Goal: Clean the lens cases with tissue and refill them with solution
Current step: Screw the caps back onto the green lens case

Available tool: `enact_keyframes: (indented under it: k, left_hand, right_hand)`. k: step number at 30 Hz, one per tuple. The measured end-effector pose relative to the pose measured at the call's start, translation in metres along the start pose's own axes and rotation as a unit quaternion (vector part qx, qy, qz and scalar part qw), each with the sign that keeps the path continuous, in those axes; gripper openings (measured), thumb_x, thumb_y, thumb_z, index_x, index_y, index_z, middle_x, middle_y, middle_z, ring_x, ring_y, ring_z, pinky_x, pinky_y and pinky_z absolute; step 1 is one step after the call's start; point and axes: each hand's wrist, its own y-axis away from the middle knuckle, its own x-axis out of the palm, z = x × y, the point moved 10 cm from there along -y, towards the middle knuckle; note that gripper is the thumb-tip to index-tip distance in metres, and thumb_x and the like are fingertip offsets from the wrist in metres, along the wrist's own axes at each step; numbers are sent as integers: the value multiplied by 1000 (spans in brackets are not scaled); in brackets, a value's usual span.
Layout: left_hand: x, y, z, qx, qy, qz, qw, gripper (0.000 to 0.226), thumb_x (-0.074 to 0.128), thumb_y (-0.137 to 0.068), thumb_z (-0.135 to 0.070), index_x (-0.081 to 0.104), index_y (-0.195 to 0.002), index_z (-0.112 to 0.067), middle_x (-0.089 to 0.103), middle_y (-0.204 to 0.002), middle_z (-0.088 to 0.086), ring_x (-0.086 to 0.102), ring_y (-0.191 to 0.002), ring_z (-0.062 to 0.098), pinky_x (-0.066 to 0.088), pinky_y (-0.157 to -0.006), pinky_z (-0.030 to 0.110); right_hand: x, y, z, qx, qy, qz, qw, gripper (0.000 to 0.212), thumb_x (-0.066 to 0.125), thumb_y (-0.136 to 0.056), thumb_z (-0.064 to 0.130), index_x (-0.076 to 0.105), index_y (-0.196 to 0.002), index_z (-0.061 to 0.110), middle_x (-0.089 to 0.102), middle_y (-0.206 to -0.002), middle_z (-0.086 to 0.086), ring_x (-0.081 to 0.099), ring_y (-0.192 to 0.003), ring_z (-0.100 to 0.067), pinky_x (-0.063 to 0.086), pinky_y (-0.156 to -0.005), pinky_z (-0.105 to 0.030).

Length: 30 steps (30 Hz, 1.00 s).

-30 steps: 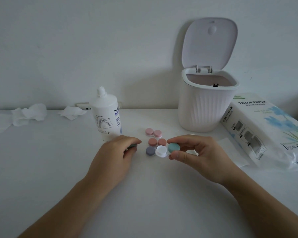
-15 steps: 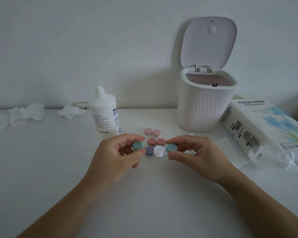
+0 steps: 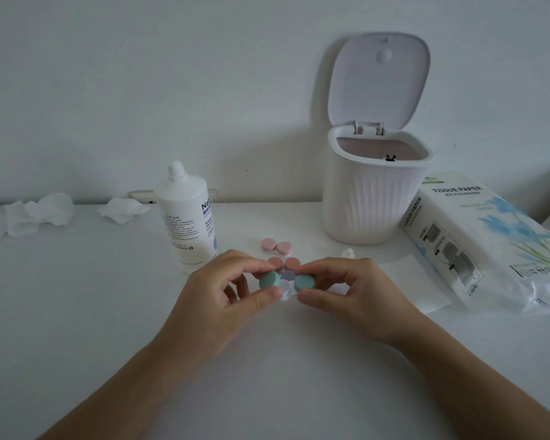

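Note:
My left hand [image 3: 226, 293] pinches one teal cap [image 3: 270, 280] and my right hand [image 3: 356, 293] pinches the other teal cap [image 3: 304, 283]. Both caps sit at the two ends of a white lens case [image 3: 285, 289] held just above the table. Behind my fingers lie a purple-and-white case [image 3: 288, 274], mostly hidden, a coral case [image 3: 277, 262] and a pink case [image 3: 277, 246]. The solution bottle [image 3: 188, 223] stands uncapped at the left. A flat tissue sheet [image 3: 404, 281] lies under my right hand's far side.
A white bin [image 3: 375, 198] with its lid up stands at the back. A tissue paper pack [image 3: 486, 242] lies at the right. Crumpled tissues [image 3: 38, 214] [image 3: 123, 209] rest along the wall at the left. A small white cap [image 3: 348, 253] sits near the bin.
My left hand lifted a teal cap off the table and brought it to the case's left end. Both hands drew together in front of the other cases.

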Motion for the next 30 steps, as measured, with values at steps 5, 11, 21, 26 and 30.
enact_keyframes:
  k: [5, 11, 21, 26, 30]
  left_hand:
    - [2, 1, -2, 12, -25, 3, 1000, 28, 79, -79, -30, 71, -102, -43, 68, -99, -17, 58, -66, 15, 49, -59, 26]
    - [7, 1, -2, 9, -32, 22, 999, 27, 77, -79, -32, 74, -106, -35, 66, -99, -13, 58, -67, 16, 50, -61, 34]
    - [15, 4, -7, 18, -23, 69, 997, 47, 68, -84, -15, 68, -124, -39, 68, -109, -16, 56, -70, 11, 42, -59, 14]
    - [12, 4, -3, -11, 14, 56, 998, 63, 72, -77, -27, 53, -132, -54, 65, -125, -19, 57, -65, 17, 48, -56, 28]
    - [4, 3, 3, -38, -17, 6, 999, 29, 84, -72, -36, 64, -93, -40, 63, -75, -24, 43, -49, 6, 35, -50, 11]
  right_hand:
    - [2, 0, 1, -3, 3, 6, 1000, 31, 81, -83, 26, 72, -107, 43, 75, -93, 20, 71, -82, -6, 50, -77, -11]
    - [4, 1, 0, -4, -5, 6, 1000, 29, 81, -82, 28, 74, -106, 42, 75, -94, 19, 72, -83, -6, 52, -77, -12]
    - [7, 1, 4, -23, -8, 3, 1000, 30, 76, -80, 42, 71, -109, 48, 76, -95, 18, 72, -83, -9, 57, -77, -27]
    - [6, 1, 3, -23, -4, -1, 1000, 32, 79, -84, 34, 71, -113, 43, 75, -95, 19, 72, -83, -10, 57, -77, -24]
    - [7, 1, 3, -20, -2, 1, 1000, 27, 80, -82, 33, 75, -109, 34, 76, -94, 16, 72, -82, -9, 56, -76, -22]
